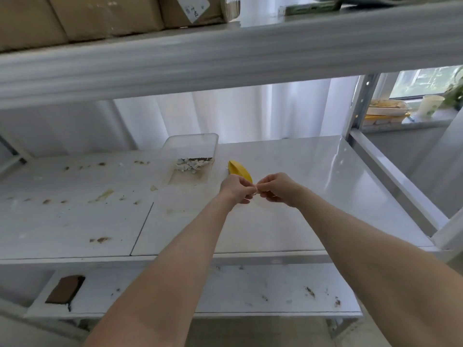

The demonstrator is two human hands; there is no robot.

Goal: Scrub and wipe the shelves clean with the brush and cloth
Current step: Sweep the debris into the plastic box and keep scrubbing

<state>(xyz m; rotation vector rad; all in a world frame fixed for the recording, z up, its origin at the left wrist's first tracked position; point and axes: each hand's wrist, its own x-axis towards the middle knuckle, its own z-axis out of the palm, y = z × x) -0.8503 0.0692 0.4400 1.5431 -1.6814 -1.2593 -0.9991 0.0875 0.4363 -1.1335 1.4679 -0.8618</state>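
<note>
Both my hands meet over the middle white shelf (313,176). My left hand (236,189) and my right hand (278,189) have curled fingers and together pinch something small and pale between their fingertips; I cannot tell what it is. A yellow brush (239,169) lies on the shelf just behind my left hand. The shelf's left half (75,209) carries brown stains and crumbs, while its right half looks glossy. No cloth is clearly in view.
A clear plastic container (191,156) with white and brown debris stands left of the brush. The lower shelf (225,291) has stains and a brown block (65,289). Cardboard boxes (100,16) sit on the top shelf. Food trays and a cup (431,105) stand on the windowsill.
</note>
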